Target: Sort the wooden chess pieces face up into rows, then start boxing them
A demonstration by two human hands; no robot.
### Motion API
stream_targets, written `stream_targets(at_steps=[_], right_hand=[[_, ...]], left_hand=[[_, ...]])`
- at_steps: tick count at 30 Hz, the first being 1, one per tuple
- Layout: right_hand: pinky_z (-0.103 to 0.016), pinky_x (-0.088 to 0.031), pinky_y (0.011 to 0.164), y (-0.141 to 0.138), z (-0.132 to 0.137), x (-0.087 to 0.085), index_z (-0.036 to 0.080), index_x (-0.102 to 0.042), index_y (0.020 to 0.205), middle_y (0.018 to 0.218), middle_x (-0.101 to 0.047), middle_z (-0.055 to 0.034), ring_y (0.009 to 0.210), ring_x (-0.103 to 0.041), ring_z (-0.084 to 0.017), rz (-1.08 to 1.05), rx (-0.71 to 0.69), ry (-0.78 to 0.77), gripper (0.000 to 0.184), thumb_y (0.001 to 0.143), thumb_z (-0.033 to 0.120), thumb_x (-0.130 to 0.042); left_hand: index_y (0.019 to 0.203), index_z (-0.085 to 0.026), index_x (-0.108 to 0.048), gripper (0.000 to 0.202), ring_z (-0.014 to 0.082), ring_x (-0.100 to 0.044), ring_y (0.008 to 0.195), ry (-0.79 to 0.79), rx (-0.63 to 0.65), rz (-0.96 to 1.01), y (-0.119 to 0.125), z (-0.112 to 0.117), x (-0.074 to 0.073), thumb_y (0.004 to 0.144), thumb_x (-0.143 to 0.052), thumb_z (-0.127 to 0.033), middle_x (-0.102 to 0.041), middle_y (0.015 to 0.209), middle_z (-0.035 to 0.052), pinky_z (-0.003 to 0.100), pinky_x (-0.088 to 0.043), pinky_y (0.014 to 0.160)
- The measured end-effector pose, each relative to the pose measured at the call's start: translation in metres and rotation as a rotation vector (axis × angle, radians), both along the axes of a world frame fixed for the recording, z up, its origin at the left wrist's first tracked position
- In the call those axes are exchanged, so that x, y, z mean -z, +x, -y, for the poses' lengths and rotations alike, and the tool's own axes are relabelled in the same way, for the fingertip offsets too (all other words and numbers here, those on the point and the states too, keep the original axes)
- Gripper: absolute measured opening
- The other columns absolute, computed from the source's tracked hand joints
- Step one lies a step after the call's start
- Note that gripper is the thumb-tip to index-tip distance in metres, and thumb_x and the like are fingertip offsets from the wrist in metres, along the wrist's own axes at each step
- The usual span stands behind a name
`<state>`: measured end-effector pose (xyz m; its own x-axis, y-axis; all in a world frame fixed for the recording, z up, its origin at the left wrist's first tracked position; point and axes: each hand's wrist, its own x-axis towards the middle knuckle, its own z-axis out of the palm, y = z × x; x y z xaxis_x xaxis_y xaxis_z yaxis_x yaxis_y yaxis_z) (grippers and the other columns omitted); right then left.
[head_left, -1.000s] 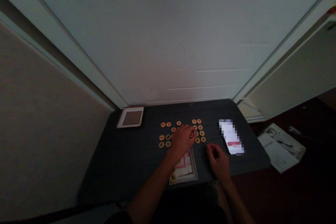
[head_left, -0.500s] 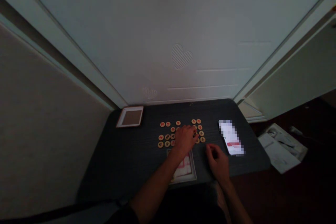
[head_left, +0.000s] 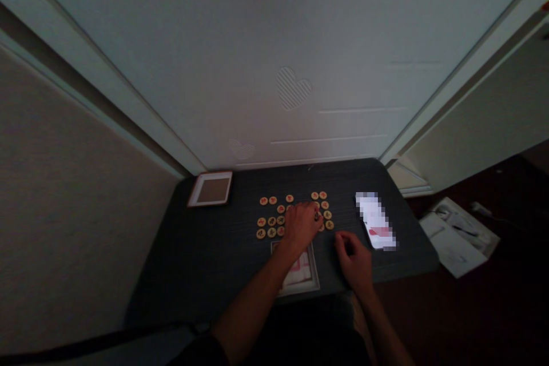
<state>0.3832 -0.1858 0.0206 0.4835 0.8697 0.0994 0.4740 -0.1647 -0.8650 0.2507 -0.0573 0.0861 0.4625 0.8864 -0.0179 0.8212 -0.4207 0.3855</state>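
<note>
Several round wooden game pieces (head_left: 271,221) with red or dark marks lie spread on a dark table (head_left: 206,257). My left hand (head_left: 301,225) rests among them, its fingers curled over the pieces at the middle; whether they grip one I cannot make out. My right hand (head_left: 354,260) lies on the table to the right, fingers loosely curled with nothing seen in them. A shallow white box (head_left: 302,274) with a red-lined sheet inside lies under my left forearm at the near edge.
A square white-framed lid or tray (head_left: 210,189) sits at the table's back left corner. A lit phone (head_left: 375,221) lies at the right. A white door stands behind the table. Papers (head_left: 457,237) lie on the floor to the right.
My left hand has drawn slightly back toward me across the pieces, uncovering more of them on its left. The right hand has stayed in place.
</note>
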Motion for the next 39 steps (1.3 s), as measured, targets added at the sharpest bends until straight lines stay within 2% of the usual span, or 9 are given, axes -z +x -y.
stream_targets(at_steps=[7,10,13,16,20,26,31,35,39], right_hand=[[-0.030,-0.054,0.069,-0.001,0.000,0.000,0.019,-0.069,0.102,0.084,-0.075,-0.0061,0.074,-0.071,-0.021,-0.026,-0.014,-0.008,0.033,0.095,0.047,-0.054],[-0.030,-0.053,0.070,-0.001,0.000,-0.002,0.019,-0.069,0.101,0.085,-0.075,-0.0061,0.075,-0.071,-0.021,-0.018,-0.016,-0.013,0.032,0.095,0.047,-0.054],[-0.030,-0.053,0.070,-0.002,0.001,-0.003,0.019,-0.069,0.100,0.085,-0.075,-0.0059,0.075,-0.070,-0.021,-0.015,-0.011,-0.008,0.032,0.095,0.047,-0.054],[-0.030,-0.053,0.071,-0.006,0.005,-0.005,0.019,-0.069,0.100,0.086,-0.074,-0.0060,0.076,-0.070,-0.021,-0.034,-0.012,-0.004,0.033,0.094,0.048,-0.055],[-0.031,-0.054,0.071,-0.018,0.012,-0.014,0.019,-0.070,0.099,0.085,-0.074,-0.0061,0.076,-0.070,-0.021,-0.084,-0.038,-0.005,0.033,0.094,0.048,-0.055],[-0.031,-0.056,0.079,-0.046,0.018,-0.038,0.020,-0.072,0.107,0.099,-0.075,-0.0076,0.088,-0.071,-0.022,-0.132,-0.218,0.055,0.029,0.093,0.043,-0.060],[-0.033,-0.056,0.084,-0.060,0.013,-0.054,0.023,-0.072,0.107,0.104,-0.073,-0.0072,0.094,-0.069,-0.022,-0.133,-0.336,0.120,0.022,0.094,0.036,-0.060],[-0.034,-0.055,0.085,-0.065,0.011,-0.056,0.025,-0.072,0.108,0.105,-0.071,-0.0071,0.096,-0.067,-0.022,-0.132,-0.400,0.134,0.020,0.096,0.034,-0.058],[-0.032,-0.055,0.080,-0.067,0.012,-0.051,0.026,-0.071,0.111,0.103,-0.071,-0.0060,0.088,-0.067,-0.020,-0.129,-0.436,0.116,0.022,0.095,0.035,-0.060]], left_hand=[[0.101,-0.025,-0.070,0.019,0.0210,-0.071,0.090,-0.052,-0.049,0.319,-0.024,0.009,-0.019,0.085,-0.068,-0.035,-0.076,0.095,0.0011,0.035,-0.050,0.087],[0.099,-0.023,-0.069,0.018,0.0181,-0.072,0.087,-0.179,0.000,0.507,-0.036,0.017,-0.017,0.083,-0.070,-0.031,-0.076,0.093,0.0004,0.031,-0.053,0.084],[0.099,-0.021,-0.068,0.019,0.0163,-0.072,0.085,-0.344,0.024,0.679,-0.046,0.027,-0.009,0.082,-0.071,-0.029,-0.075,0.095,0.0021,0.025,-0.056,0.070],[0.101,-0.019,-0.069,0.023,0.0164,-0.071,0.085,-0.438,0.016,0.784,-0.056,0.038,-0.001,0.080,-0.072,-0.028,-0.074,0.100,0.0051,0.025,-0.057,0.070],[0.102,-0.018,-0.071,0.024,0.0152,-0.071,0.079,-0.547,0.004,0.840,-0.071,0.049,0.004,0.080,-0.073,-0.028,-0.075,0.099,0.0054,0.028,-0.058,0.075],[0.100,-0.019,-0.070,0.024,0.0178,-0.072,0.086,-0.636,-0.064,0.896,-0.088,0.062,0.005,0.081,-0.074,-0.034,-0.076,0.095,0.0047,0.030,-0.058,0.080],[0.100,-0.019,-0.065,0.029,0.0194,-0.074,0.087,-0.706,-0.125,0.958,-0.094,0.073,0.008,0.079,-0.075,-0.035,-0.077,0.094,0.0046,0.033,-0.060,0.081],[0.099,-0.019,-0.065,0.028,0.0207,-0.074,0.091,-0.721,-0.135,0.968,-0.099,0.078,0.009,0.081,-0.073,-0.039,-0.077,0.099,0.0062,0.034,-0.060,0.083],[0.099,-0.018,-0.066,0.026,0.0200,-0.074,0.093,-0.679,-0.135,0.973,-0.104,0.083,0.007,0.085,-0.068,-0.040,-0.077,0.101,0.0064,0.034,-0.060,0.086]])
